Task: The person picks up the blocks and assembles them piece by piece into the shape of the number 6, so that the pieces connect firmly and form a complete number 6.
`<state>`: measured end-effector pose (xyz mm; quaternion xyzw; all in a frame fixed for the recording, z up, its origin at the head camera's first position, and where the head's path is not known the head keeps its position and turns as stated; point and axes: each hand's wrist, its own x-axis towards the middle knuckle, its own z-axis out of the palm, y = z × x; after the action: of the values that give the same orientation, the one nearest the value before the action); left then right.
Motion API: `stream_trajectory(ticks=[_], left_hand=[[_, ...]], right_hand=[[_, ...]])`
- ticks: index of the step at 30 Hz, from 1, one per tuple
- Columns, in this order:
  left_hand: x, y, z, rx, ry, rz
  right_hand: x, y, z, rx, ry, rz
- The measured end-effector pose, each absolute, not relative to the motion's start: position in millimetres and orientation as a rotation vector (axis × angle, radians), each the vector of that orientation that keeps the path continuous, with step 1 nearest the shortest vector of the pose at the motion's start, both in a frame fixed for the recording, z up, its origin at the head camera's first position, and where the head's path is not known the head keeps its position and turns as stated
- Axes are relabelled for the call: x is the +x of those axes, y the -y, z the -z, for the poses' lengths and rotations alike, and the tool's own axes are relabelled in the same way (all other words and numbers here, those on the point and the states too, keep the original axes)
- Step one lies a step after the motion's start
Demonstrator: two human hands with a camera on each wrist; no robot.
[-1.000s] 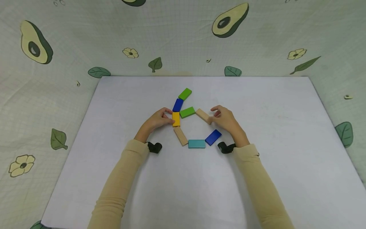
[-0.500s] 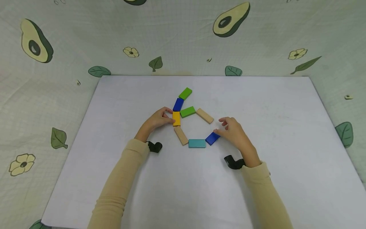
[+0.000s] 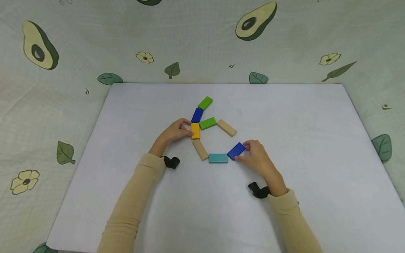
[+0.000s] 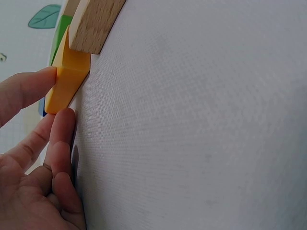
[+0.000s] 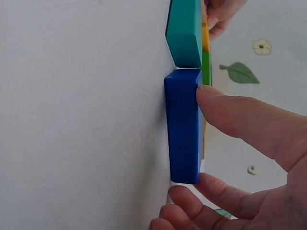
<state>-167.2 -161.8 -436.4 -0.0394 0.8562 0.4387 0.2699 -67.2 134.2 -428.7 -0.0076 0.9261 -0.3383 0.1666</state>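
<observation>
My left hand [image 3: 174, 132] holds a yellow wooden block [image 3: 195, 131] lying on the white table, thumb at its near part and a finger by its far end. In the left wrist view the thumb presses the yellow block's [image 4: 69, 79] edge. My right hand [image 3: 258, 156] pinches a blue block [image 3: 236, 151] between thumb and index finger at its right side. The right wrist view has the blue block's [image 5: 183, 127] end against a teal block [image 5: 186, 33]. A natural wood block [image 3: 200, 150] runs from the yellow block toward the teal one.
A green block [image 3: 207, 123] and another plain wood block [image 3: 226, 128] form the upper side of a ring, with a gap above the right hand's blue block. Another blue block [image 3: 197, 115] and a green block [image 3: 205, 103] extend beyond the yellow one. Patterned cloth [image 3: 202, 42] hangs behind the table.
My right hand has left the plain wood block, moved down toward me and taken hold of the blue block, which has turned slightly. The left hand stays at the yellow block.
</observation>
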Motion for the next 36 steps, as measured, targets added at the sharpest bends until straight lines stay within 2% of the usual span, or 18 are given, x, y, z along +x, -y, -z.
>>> stream_trajectory(ticks=[27,36], left_hand=[[-167.8,163.0,439.4,-0.087,-2.311,-1.194],[-168.2,162.4,439.5,-0.101,-2.312,-1.185]], right_hand=[[-90.1,-138.0,432.8,-0.168,-2.561,1.064],[-89.8,-133.2,432.6,-0.104,-2.546,1.004]])
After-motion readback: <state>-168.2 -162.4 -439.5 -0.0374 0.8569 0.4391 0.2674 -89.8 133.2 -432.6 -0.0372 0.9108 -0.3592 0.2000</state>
